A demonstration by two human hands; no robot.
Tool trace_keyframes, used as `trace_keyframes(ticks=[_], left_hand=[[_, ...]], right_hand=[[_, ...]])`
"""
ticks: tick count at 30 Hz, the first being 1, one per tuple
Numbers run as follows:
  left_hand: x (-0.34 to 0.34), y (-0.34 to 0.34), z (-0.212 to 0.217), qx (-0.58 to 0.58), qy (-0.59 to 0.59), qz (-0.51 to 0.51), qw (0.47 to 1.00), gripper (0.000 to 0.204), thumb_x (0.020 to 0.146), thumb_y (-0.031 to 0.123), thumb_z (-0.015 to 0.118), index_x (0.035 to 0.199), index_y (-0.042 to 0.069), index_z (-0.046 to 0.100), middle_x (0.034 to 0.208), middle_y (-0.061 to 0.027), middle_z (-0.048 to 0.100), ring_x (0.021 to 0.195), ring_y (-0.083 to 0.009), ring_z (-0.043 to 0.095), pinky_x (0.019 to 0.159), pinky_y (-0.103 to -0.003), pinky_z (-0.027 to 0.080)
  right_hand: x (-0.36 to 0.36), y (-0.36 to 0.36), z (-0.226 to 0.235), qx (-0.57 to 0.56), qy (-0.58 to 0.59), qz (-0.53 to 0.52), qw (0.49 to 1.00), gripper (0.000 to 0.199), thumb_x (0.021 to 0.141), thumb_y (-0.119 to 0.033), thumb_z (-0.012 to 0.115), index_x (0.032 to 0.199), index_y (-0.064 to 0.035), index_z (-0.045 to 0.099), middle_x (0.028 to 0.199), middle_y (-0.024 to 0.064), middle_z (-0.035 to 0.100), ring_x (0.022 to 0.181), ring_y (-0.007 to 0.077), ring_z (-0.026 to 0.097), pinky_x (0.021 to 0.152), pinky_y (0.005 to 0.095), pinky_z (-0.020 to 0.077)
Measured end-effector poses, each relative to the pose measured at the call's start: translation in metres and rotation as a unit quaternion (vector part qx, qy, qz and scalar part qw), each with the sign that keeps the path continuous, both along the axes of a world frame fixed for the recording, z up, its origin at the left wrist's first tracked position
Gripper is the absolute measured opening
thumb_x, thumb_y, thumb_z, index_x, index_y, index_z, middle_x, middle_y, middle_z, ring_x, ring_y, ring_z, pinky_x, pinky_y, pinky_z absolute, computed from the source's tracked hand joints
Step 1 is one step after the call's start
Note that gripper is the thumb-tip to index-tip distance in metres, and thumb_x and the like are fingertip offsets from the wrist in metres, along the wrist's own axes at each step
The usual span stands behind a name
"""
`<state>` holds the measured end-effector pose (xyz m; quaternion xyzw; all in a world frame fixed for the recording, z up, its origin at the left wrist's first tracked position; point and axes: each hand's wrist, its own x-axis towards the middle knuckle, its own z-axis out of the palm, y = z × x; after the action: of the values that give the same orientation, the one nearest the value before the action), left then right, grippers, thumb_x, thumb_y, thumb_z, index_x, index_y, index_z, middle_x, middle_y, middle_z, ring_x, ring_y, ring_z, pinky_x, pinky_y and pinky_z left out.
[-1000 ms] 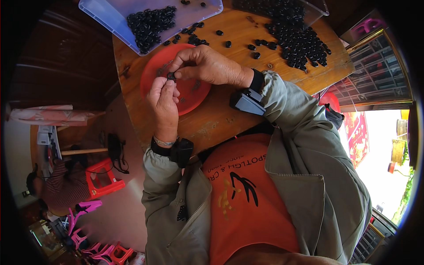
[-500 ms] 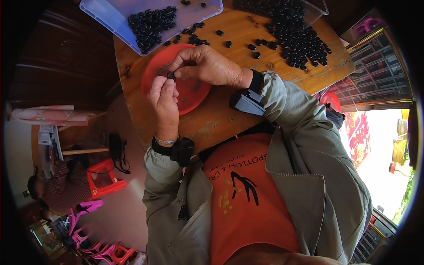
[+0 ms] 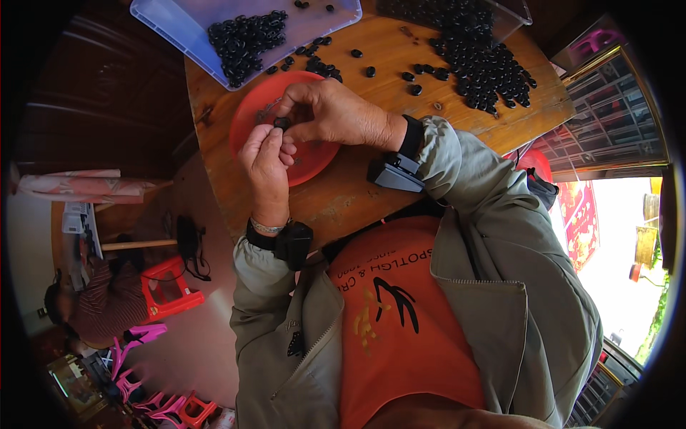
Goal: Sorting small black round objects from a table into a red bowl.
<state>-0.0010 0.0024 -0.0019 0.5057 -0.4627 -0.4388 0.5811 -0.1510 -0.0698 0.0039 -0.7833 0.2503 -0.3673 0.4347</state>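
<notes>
Over the red plate my two hands meet at a small black oval piece. My left hand pinches it from below between thumb and fingers. The bent thumb and forefinger of my right hand close on the same piece from the right. Tiny grey bits lie in the plate, too small to name. Part of the plate is hidden under my hands.
Behind the plate stands a clear bluish plastic bin with a heap of black pieces. A tipped clear container stands at the back right, with many more black pieces spilled before it. Loose ones dot the wooden table.
My right thumb and forefinger have shifted slightly around the black piece, and it looks turned. My left hand has barely moved.
</notes>
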Motion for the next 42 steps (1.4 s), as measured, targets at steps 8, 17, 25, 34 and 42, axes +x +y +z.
trace_keyframes(ticks=[8, 17, 25, 34, 42], left_hand=[[0.005, -0.004, -0.004, 0.031, -0.037, -0.03, 0.998, 0.022, 0.092, 0.018, 0.049, 0.082, 0.001, 0.059, 0.065, -0.0014, 0.054, 0.055, -0.0064, 0.048, 0.051, -0.02, 0.038], [0.003, -0.006, -0.008, 0.018, -0.06, -0.022, 0.998, 0.023, 0.094, 0.018, 0.047, 0.082, 0.002, 0.058, 0.065, 0.001, 0.054, 0.053, -0.0048, 0.046, 0.049, -0.02, 0.038], [0.003, -0.005, -0.006, 0.007, -0.037, -0.026, 0.999, 0.024, 0.094, 0.02, 0.048, 0.081, 0.002, 0.058, 0.065, 0.002, 0.053, 0.053, -0.0042, 0.045, 0.049, -0.019, 0.037], [0.002, -0.002, -0.006, 0.005, -0.044, -0.024, 0.999, 0.027, 0.094, 0.023, 0.048, 0.079, 0.003, 0.057, 0.063, 0.0012, 0.052, 0.053, -0.0051, 0.045, 0.05, -0.02, 0.037], [0.002, 0.001, -0.003, -0.005, -0.056, -0.023, 0.998, 0.029, 0.094, 0.024, 0.048, 0.076, 0.003, 0.056, 0.062, 0.001, 0.052, 0.053, -0.0054, 0.045, 0.049, -0.02, 0.036]], right_hand=[[-0.002, 0.008, 0.007, -0.139, 0.045, -0.018, 0.989, 0.028, 0.069, -0.011, 0.072, 0.094, -0.002, 0.061, 0.075, 0.011, 0.062, 0.068, 0.0238, 0.063, 0.064, 0.0321, 0.0508], [0.002, 0.015, 0.003, -0.241, 0.094, -0.042, 0.965, 0.03, 0.074, -0.008, 0.061, 0.103, -0.0028, 0.058, 0.081, 0.0149, 0.06, 0.077, 0.033, 0.06, 0.069, 0.0392, 0.0495], [0.004, 0.018, 0.007, -0.326, 0.112, -0.075, 0.936, 0.018, 0.074, -0.015, 0.059, 0.084, -0.0005, 0.056, 0.076, 0.0139, 0.06, 0.075, 0.0292, 0.062, 0.066, 0.0374, 0.0515], [0.001, 0.013, 0.005, -0.322, 0.09, -0.038, 0.942, 0.024, 0.077, -0.012, 0.058, 0.097, -0.0004, 0.056, 0.076, 0.0146, 0.058, 0.073, 0.031, 0.06, 0.064, 0.0382, 0.0491], [0.001, 0.016, 0.008, -0.35, 0.086, -0.045, 0.932, 0.028, 0.074, -0.011, 0.058, 0.1, -0.0006, 0.056, 0.076, 0.0141, 0.059, 0.07, 0.0303, 0.06, 0.062, 0.0376, 0.0499]])
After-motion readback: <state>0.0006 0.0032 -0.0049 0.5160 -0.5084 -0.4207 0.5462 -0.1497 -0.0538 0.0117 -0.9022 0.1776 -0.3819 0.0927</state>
